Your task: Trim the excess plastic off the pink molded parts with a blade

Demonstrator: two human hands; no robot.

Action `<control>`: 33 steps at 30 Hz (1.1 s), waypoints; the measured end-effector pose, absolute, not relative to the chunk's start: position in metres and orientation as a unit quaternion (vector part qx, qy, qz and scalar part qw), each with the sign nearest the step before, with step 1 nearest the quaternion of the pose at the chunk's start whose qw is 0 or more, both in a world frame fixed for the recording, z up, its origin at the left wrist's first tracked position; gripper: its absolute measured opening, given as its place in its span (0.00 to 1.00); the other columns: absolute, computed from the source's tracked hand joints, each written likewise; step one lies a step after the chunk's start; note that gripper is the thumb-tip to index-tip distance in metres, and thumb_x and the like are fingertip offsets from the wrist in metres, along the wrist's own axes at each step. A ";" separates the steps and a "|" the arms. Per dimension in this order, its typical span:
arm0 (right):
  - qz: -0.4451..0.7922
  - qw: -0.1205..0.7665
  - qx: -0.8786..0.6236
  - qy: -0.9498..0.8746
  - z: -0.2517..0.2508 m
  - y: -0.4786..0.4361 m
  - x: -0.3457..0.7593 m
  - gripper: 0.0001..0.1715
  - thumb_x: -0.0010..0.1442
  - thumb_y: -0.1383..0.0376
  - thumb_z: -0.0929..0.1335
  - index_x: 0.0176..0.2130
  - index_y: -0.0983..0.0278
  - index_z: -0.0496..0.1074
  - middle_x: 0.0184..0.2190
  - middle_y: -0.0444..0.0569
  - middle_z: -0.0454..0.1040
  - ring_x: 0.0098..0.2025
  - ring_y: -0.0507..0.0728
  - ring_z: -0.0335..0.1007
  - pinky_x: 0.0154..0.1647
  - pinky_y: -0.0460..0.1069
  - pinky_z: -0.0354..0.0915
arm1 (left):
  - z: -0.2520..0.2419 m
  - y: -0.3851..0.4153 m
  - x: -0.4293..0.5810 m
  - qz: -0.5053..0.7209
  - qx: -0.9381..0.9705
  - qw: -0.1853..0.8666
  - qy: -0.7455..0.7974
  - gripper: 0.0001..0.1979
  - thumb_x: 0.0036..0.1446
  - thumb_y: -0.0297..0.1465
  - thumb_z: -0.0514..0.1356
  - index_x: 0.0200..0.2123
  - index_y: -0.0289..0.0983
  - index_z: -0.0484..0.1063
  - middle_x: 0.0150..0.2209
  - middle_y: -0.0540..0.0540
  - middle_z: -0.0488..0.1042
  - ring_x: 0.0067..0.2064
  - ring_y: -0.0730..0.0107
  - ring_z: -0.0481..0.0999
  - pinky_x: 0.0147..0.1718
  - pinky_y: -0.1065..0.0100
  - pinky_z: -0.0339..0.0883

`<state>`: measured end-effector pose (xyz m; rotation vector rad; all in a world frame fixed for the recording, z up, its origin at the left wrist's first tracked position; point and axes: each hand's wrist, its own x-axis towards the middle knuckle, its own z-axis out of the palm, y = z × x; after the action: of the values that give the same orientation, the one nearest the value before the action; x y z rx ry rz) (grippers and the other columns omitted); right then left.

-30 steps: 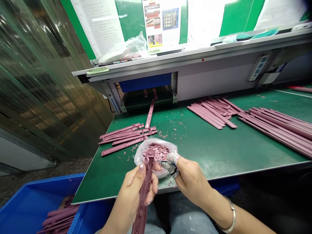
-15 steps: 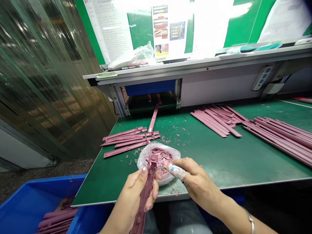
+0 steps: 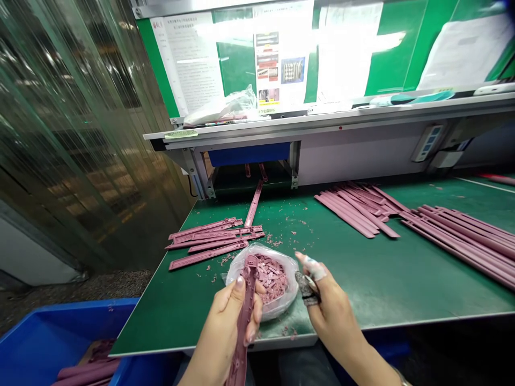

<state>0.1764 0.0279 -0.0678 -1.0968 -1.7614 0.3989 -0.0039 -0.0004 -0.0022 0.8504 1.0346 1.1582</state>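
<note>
Pink moulded plastic strip [image 3: 244, 332] sits upright in the left hand [image 3: 229, 316], fingers curled round it and thumb pressed on its face. Its top end overlaps a clear plastic bag [image 3: 287, 303] of pink scraps [image 3: 270, 277], on the green bench [image 3: 362, 284] near the front edge.

Head view: the right hand [image 3: 332, 305] is at 3 o'clock from the strip, thumb and taped index finger [image 3: 316, 269] spread apart, pinching nothing I can make out (any small tool there would be hidden). A dark wrap [image 3: 306, 288] covers the thumb.

Pink bars [image 3: 350, 212] lie at 1 o'clock, more strips [image 3: 209, 252] at 10 o'clock, and a blue bin [image 3: 68, 327] at 8 o'clock.

Risks: a knock to the slack bag could spill scraps over the edge; too tight a grip could bend the strip; wrapped fingertips may dull feel; loose pink shavings [image 3: 225, 261] could cling to finished pieces.
</note>
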 end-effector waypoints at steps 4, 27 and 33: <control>0.518 0.437 -0.360 -0.641 -0.059 0.018 0.164 0.25 0.60 0.59 0.68 0.55 0.62 0.65 0.40 0.50 0.72 0.34 0.53 0.67 0.37 0.45 0.67 | 0.012 0.013 -0.003 0.625 0.308 0.604 0.388 0.17 0.55 0.44 0.62 0.34 0.34 0.71 0.21 0.54 0.63 0.18 0.82 0.57 0.17 0.76 0.54; -0.001 0.174 -0.782 -0.599 -0.080 0.230 0.384 0.15 0.67 0.69 0.57 0.50 0.69 0.66 0.50 0.64 0.67 0.40 0.60 0.72 0.36 0.53 0.63 | -0.035 0.341 -0.024 0.250 0.670 0.195 0.671 0.18 0.60 0.33 0.60 0.52 0.35 0.67 0.53 0.40 0.69 0.52 0.56 0.71 0.49 0.50 0.67; 0.001 0.165 -0.732 -0.661 -0.114 0.224 0.366 0.18 0.59 0.75 0.60 0.49 0.67 0.65 0.43 0.56 0.72 0.37 0.60 0.73 0.31 0.49 0.57 | -0.040 0.374 0.003 0.215 0.634 0.334 0.663 0.16 0.61 0.35 0.58 0.51 0.35 0.67 0.48 0.42 0.72 0.43 0.63 0.75 0.40 0.57 0.73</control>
<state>0.3662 0.2237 -0.1140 -2.0865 -1.8818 0.0018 0.0028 0.3736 -0.0399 1.6554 1.7315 0.5615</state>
